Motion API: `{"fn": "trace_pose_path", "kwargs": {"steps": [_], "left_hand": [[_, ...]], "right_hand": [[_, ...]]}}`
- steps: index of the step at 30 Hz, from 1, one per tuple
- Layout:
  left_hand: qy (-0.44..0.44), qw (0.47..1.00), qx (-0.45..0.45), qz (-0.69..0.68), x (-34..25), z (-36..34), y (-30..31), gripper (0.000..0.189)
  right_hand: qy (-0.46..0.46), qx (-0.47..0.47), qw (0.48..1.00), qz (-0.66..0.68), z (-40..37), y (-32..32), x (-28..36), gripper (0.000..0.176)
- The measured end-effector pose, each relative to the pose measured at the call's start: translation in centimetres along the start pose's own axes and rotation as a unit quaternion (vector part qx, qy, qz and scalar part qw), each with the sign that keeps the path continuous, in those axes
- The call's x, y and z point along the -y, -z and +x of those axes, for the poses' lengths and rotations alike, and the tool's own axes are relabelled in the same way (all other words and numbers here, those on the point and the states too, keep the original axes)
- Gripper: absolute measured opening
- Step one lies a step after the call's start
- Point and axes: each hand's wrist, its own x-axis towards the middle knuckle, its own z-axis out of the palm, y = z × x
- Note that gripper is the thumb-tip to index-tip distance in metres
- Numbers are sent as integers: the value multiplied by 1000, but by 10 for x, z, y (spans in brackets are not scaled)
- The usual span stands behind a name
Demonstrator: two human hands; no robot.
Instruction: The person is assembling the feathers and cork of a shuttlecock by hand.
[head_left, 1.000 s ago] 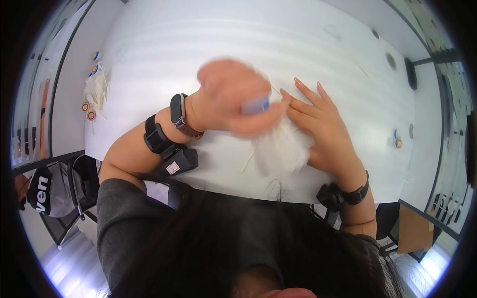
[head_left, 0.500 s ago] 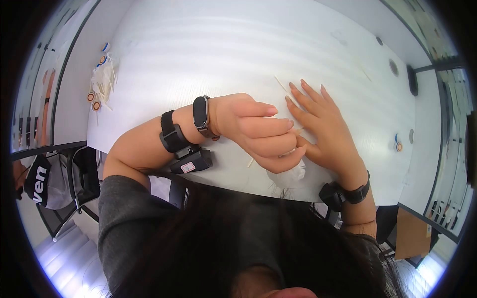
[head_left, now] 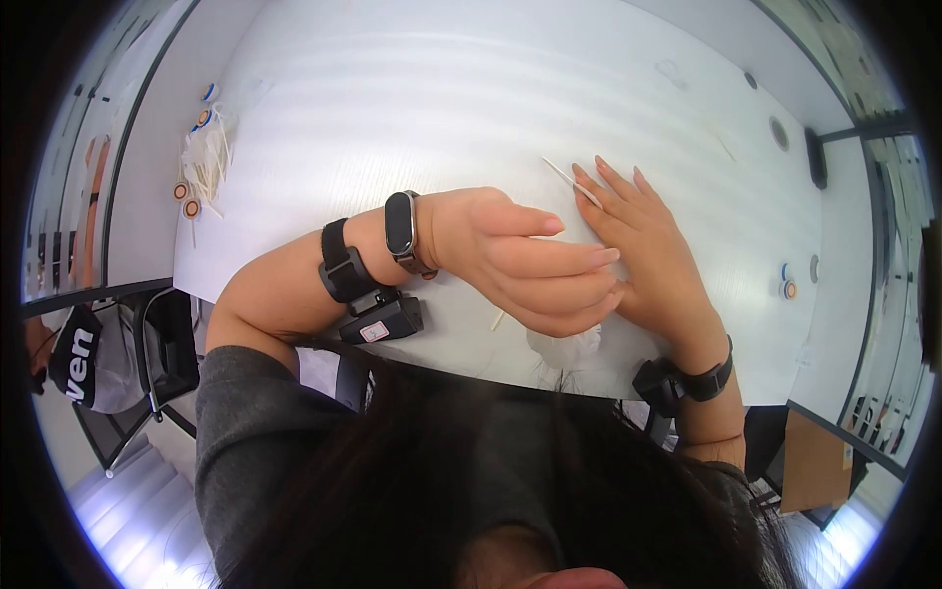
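Observation:
My left hand [head_left: 535, 263] reaches in from the left, palm turned inward. Its fingers are fairly straight and side by side, with the thumb apart from them and nothing visible in its grasp. Beyond its fingertips, my right hand [head_left: 643, 245] lies palm down on the white table [head_left: 392, 118] with fingers stretched; its thumb is largely hidden behind the left hand. A thin white stick [head_left: 561, 172] lies along the right index and middle fingers, its near end against them. Below both hands, a clear, crumpled plastic bag [head_left: 564, 346] is partly covered by the left hand.
At the far left lie a bag of white sticks [head_left: 204, 162] and several small tape rolls [head_left: 191, 209]. Another roll [head_left: 788, 290] is at the right. A black box [head_left: 388, 322] is near my left forearm. A short stick [head_left: 497, 320] lies near the front edge.
My left fingers have straightened from a tighter curl and moved slightly right. My right index finger has drawn in. More of the white stick shows, and it has shifted slightly.

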Motion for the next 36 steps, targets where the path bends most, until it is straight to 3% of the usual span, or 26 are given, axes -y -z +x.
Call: {"fn": "trace_pose_path", "kwargs": {"steps": [5,7,8,9,11,13,15,17,18,19,20,21,27,32,36], "left_hand": [[48,987,97,-117,11,4,6,28],[216,903,159,-335,28,11,8,25],[389,806,98,-435,25,16,7,22],[542,666,32,-511,22,21,6,20],[566,503,46,-652,65,37,23,27],[558,107,-145,-810,84,56,38,30],[567,228,-66,-789,92,50,41,34],[571,372,8,-732,91,49,41,25],[502,635,230,-540,97,44,45,15],[338,797,282,-413,92,42,39,19],[177,918,267,-232,86,39,33,29],[40,938,330,-96,88,45,37,39],[-69,945,310,-74,80,42,24,48],[-90,935,331,-89,66,38,17,49],[-85,940,317,-93,55,32,13,45]], "right_hand": [[4,-2,1000,0,1,3,2,42],[1,0,1000,8,2,5,3,40],[-5,8,1000,10,2,5,2,39],[-10,16,1000,12,2,6,2,38],[7,-21,1000,9,2,2,1,37],[9,-30,999,8,1,1,1,37],[10,-23,1000,2,2,1,1,38],[11,-19,1000,1,2,1,1,38],[13,-19,1000,0,1,2,1,39],[11,-18,1000,3,1,1,1,40],[10,-17,1000,6,0,0,0,40],[9,-17,1000,10,0,-1,0,41],[3,-3,1000,8,2,0,2,43],[0,-4,1000,15,0,2,3,22],[3,-11,1000,16,-2,3,2,24]]}}
